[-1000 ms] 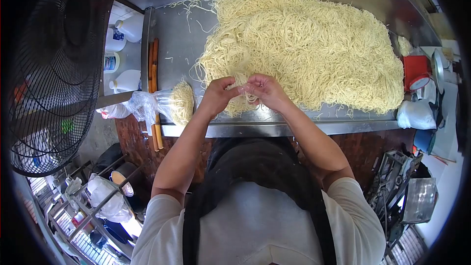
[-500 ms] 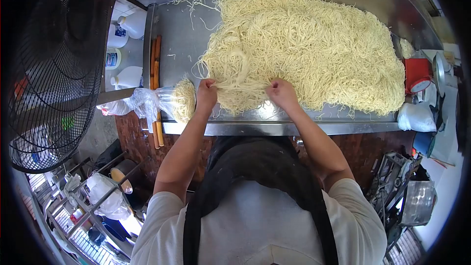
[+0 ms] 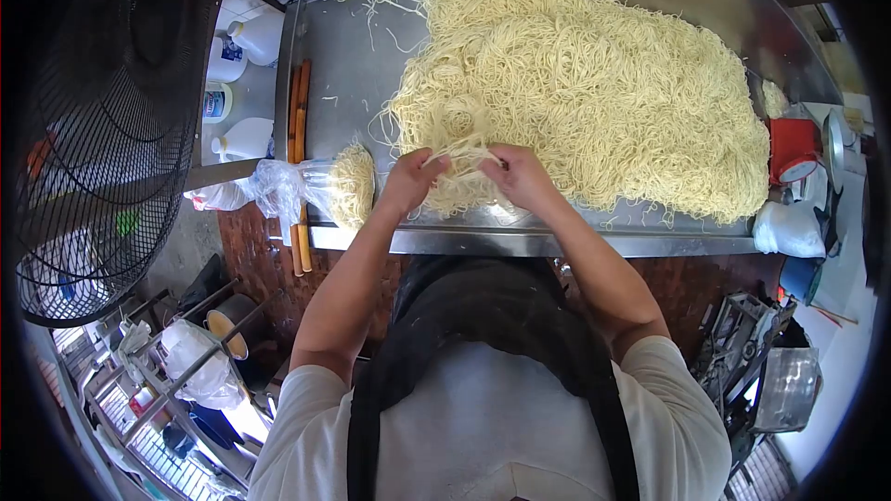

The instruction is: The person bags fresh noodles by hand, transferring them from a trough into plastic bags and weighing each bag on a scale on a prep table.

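Note:
A broad heap of pale yellow noodles [image 3: 594,93] covers most of the metal table [image 3: 348,51]. At the heap's near left part, my left hand [image 3: 414,181] is closed on one side of a loose bunch of noodles. Facing it a short way off, my right hand [image 3: 520,176] grips the other side, so strands run between the two. Just left of my left hand, a plastic bag [image 3: 288,190] lies on its side with noodles [image 3: 353,187] at its mouth.
Two wooden rods [image 3: 299,139] lie across the table's left end. A large black fan [image 3: 102,148] stands at the left, with white jugs [image 3: 246,139] on a shelf behind. A red scale [image 3: 794,148] and a white bag [image 3: 789,227] sit at the right end.
My hands have come closer together. The left moved right and the right moved slightly left, and the strands between them went from stretched to slack and bunched.

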The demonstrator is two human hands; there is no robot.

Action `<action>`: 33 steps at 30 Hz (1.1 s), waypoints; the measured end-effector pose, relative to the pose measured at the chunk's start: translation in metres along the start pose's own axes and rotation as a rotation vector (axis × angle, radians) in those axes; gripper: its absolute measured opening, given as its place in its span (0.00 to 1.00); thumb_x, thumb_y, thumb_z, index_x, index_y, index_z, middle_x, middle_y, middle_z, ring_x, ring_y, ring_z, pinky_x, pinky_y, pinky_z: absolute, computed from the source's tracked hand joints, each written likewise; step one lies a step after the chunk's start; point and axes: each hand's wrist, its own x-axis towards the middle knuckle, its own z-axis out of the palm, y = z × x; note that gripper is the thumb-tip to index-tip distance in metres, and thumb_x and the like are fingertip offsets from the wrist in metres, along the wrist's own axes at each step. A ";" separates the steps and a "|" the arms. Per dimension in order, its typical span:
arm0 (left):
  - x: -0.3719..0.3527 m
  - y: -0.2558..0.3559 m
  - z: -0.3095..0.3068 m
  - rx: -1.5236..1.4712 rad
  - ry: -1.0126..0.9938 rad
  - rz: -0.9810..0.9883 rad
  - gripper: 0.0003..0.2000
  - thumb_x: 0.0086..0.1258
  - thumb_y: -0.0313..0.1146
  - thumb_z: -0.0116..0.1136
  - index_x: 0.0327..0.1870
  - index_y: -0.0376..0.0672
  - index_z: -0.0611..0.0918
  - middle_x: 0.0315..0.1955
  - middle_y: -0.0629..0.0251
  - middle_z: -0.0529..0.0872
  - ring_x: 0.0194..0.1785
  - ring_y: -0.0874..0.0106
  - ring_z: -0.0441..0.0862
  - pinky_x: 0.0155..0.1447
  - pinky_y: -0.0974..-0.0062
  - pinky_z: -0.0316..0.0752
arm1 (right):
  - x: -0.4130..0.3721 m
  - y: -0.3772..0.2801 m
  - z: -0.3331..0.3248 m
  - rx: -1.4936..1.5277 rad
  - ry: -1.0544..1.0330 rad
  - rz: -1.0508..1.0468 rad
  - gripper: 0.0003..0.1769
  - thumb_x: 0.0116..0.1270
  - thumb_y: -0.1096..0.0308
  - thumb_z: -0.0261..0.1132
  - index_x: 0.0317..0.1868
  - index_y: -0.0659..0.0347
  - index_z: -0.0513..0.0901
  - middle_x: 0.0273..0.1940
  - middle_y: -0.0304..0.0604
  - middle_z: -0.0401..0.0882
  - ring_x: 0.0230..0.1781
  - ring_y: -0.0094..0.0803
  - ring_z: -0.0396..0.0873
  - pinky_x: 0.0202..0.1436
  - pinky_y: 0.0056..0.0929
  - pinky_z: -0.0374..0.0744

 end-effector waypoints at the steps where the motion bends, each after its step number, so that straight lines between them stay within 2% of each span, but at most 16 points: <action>1: 0.004 -0.008 -0.004 0.121 0.101 0.005 0.15 0.70 0.40 0.63 0.44 0.35 0.84 0.31 0.59 0.87 0.34 0.64 0.83 0.44 0.65 0.76 | -0.001 0.005 -0.007 -0.005 0.041 0.042 0.10 0.68 0.63 0.68 0.41 0.62 0.85 0.25 0.49 0.78 0.22 0.40 0.76 0.30 0.37 0.74; 2: 0.008 -0.019 -0.008 0.243 0.202 0.008 0.14 0.69 0.38 0.63 0.44 0.34 0.84 0.31 0.56 0.88 0.34 0.59 0.84 0.45 0.62 0.77 | -0.003 0.011 -0.014 -0.010 0.081 0.085 0.10 0.68 0.63 0.68 0.41 0.62 0.85 0.25 0.49 0.79 0.23 0.41 0.76 0.31 0.38 0.75; 3: 0.018 -0.040 -0.013 0.336 0.261 0.001 0.14 0.65 0.34 0.62 0.47 0.33 0.83 0.37 0.47 0.87 0.41 0.47 0.83 0.51 0.55 0.77 | -0.007 0.025 -0.019 -0.081 0.076 0.127 0.11 0.67 0.63 0.68 0.43 0.62 0.85 0.28 0.50 0.79 0.26 0.43 0.78 0.34 0.39 0.76; 5: 0.021 -0.064 -0.008 0.490 0.413 0.159 0.15 0.65 0.33 0.62 0.49 0.34 0.82 0.41 0.47 0.86 0.45 0.48 0.83 0.54 0.55 0.76 | -0.009 0.055 -0.027 -0.228 0.071 0.206 0.13 0.65 0.64 0.68 0.47 0.61 0.84 0.34 0.52 0.81 0.34 0.46 0.81 0.40 0.41 0.78; 8: 0.002 -0.033 -0.001 0.580 0.574 0.472 0.16 0.64 0.31 0.61 0.51 0.34 0.81 0.46 0.46 0.84 0.49 0.49 0.83 0.56 0.57 0.76 | -0.027 0.048 -0.011 -0.666 0.275 -0.120 0.21 0.60 0.70 0.70 0.55 0.61 0.82 0.42 0.52 0.81 0.44 0.47 0.80 0.47 0.43 0.78; 9: -0.002 -0.017 0.004 0.582 0.624 0.597 0.16 0.64 0.30 0.61 0.51 0.34 0.80 0.47 0.46 0.83 0.50 0.50 0.82 0.57 0.59 0.77 | -0.026 0.023 -0.008 -0.682 0.305 -0.091 0.26 0.56 0.71 0.70 0.57 0.63 0.79 0.47 0.56 0.77 0.52 0.57 0.75 0.54 0.50 0.75; 12: 0.021 -0.021 0.025 0.140 0.262 0.511 0.13 0.65 0.29 0.60 0.48 0.35 0.80 0.40 0.47 0.84 0.46 0.51 0.83 0.56 0.61 0.77 | -0.008 0.003 0.002 -0.532 0.214 -0.196 0.24 0.58 0.71 0.70 0.57 0.62 0.80 0.44 0.55 0.78 0.48 0.53 0.77 0.50 0.48 0.76; 13: 0.029 -0.016 0.034 0.038 0.147 0.307 0.07 0.67 0.29 0.61 0.42 0.37 0.80 0.31 0.57 0.81 0.35 0.63 0.80 0.45 0.68 0.76 | 0.003 0.009 0.016 -0.333 0.246 -0.262 0.15 0.63 0.69 0.70 0.49 0.64 0.81 0.35 0.51 0.78 0.38 0.44 0.79 0.42 0.40 0.78; 17: 0.019 0.024 0.025 -0.148 -0.053 0.056 0.06 0.71 0.33 0.61 0.34 0.43 0.78 0.26 0.77 0.73 0.28 0.84 0.63 0.33 0.80 0.60 | 0.026 0.014 0.018 -0.083 -0.057 0.095 0.11 0.69 0.65 0.68 0.38 0.66 0.80 0.26 0.46 0.78 0.25 0.38 0.78 0.31 0.35 0.76; 19: 0.015 0.024 0.015 -0.198 -0.105 0.061 0.06 0.71 0.33 0.61 0.34 0.43 0.79 0.25 0.78 0.74 0.28 0.84 0.64 0.33 0.80 0.61 | 0.024 0.002 0.011 0.115 -0.107 0.136 0.14 0.71 0.62 0.68 0.35 0.65 0.80 0.20 0.40 0.74 0.21 0.29 0.76 0.27 0.31 0.75; 22: 0.018 0.015 0.013 -0.121 -0.118 0.081 0.06 0.70 0.33 0.61 0.35 0.42 0.82 0.24 0.76 0.78 0.28 0.83 0.70 0.32 0.79 0.65 | 0.017 -0.012 0.004 0.307 -0.171 0.270 0.12 0.72 0.62 0.67 0.37 0.63 0.80 0.23 0.37 0.75 0.22 0.19 0.74 0.26 0.24 0.73; 23: 0.019 0.010 0.013 -0.069 -0.109 0.088 0.06 0.70 0.33 0.61 0.35 0.42 0.83 0.24 0.75 0.79 0.29 0.82 0.72 0.32 0.78 0.66 | 0.015 -0.013 0.004 0.386 -0.123 0.274 0.11 0.72 0.63 0.67 0.39 0.63 0.80 0.24 0.37 0.76 0.22 0.19 0.75 0.26 0.23 0.73; 26: 0.005 0.017 0.001 0.288 0.133 0.124 0.12 0.69 0.37 0.61 0.42 0.36 0.85 0.28 0.58 0.86 0.32 0.70 0.82 0.38 0.71 0.74 | 0.011 -0.011 -0.009 0.611 0.009 0.268 0.09 0.70 0.66 0.67 0.43 0.63 0.81 0.27 0.37 0.78 0.25 0.21 0.76 0.28 0.23 0.75; 28: 0.036 -0.051 -0.018 0.284 0.279 0.136 0.11 0.69 0.36 0.60 0.44 0.37 0.85 0.30 0.52 0.86 0.34 0.65 0.84 0.39 0.68 0.76 | 0.008 -0.005 -0.037 0.745 0.074 0.231 0.11 0.69 0.68 0.68 0.47 0.64 0.81 0.30 0.38 0.79 0.28 0.22 0.78 0.31 0.24 0.78; 31: 0.041 -0.060 -0.020 0.134 0.333 0.142 0.13 0.70 0.37 0.59 0.46 0.37 0.85 0.32 0.53 0.87 0.34 0.65 0.84 0.39 0.68 0.77 | 0.006 0.020 -0.048 0.003 0.294 0.072 0.14 0.68 0.69 0.68 0.52 0.65 0.80 0.35 0.45 0.81 0.36 0.33 0.81 0.40 0.31 0.81; 33: 0.030 -0.041 -0.010 -0.012 0.234 0.136 0.14 0.71 0.39 0.59 0.46 0.37 0.85 0.32 0.56 0.86 0.33 0.67 0.82 0.38 0.69 0.76 | 0.000 0.016 -0.031 -0.211 0.323 -0.042 0.16 0.69 0.67 0.67 0.55 0.63 0.80 0.37 0.46 0.80 0.39 0.37 0.81 0.46 0.33 0.80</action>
